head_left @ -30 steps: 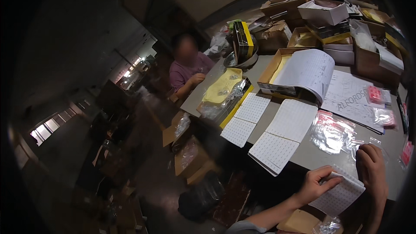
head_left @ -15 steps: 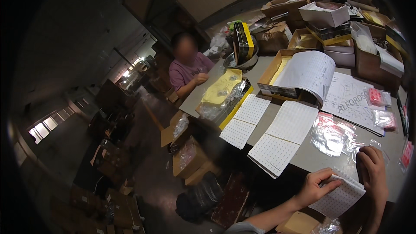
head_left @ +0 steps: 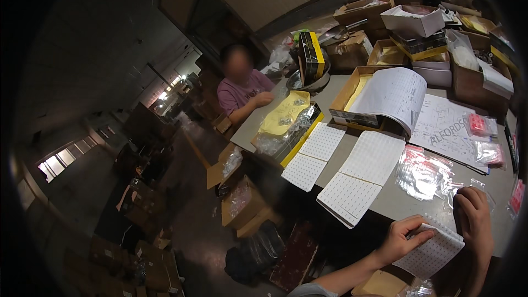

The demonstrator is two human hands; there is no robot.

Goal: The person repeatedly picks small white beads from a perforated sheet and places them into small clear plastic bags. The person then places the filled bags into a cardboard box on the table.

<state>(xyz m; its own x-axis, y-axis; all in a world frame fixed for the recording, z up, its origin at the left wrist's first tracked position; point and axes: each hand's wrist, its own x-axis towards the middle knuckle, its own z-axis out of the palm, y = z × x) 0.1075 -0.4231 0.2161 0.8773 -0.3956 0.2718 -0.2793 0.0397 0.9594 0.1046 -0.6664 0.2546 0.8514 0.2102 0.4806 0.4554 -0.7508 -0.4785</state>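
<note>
My left hand [head_left: 405,242] is closed on a folded sheet of small white labels [head_left: 432,253], thumb on top, over the table's near edge. The sheet carries rows of tiny print and bends downward. Beside its right edge, my right hand [head_left: 474,214] has its fingers curled inward above the table; whatever they pinch, if anything, is hidden. Small clear zip bags [head_left: 480,187] lie just beyond the right fingers. A shiny pile of clear bags with red marks [head_left: 422,173] sits farther in. Two more label stacks, a larger one [head_left: 360,179] and a smaller one [head_left: 313,157], overhang the table edge to the left.
An open box holds curled printed sheets [head_left: 388,93]. A drawing [head_left: 445,126] and bagged red pieces [head_left: 481,125] lie rightward. Boxes [head_left: 415,19] crowd the back. A yellow bag [head_left: 286,114] rests on a box, near a seated person [head_left: 242,91]. Open cartons [head_left: 242,203] stand below the table.
Both my hands keep nearly the same pose around the label sheet. The view has shifted slightly. Across the table, the seated person's hand has moved a little to the right.
</note>
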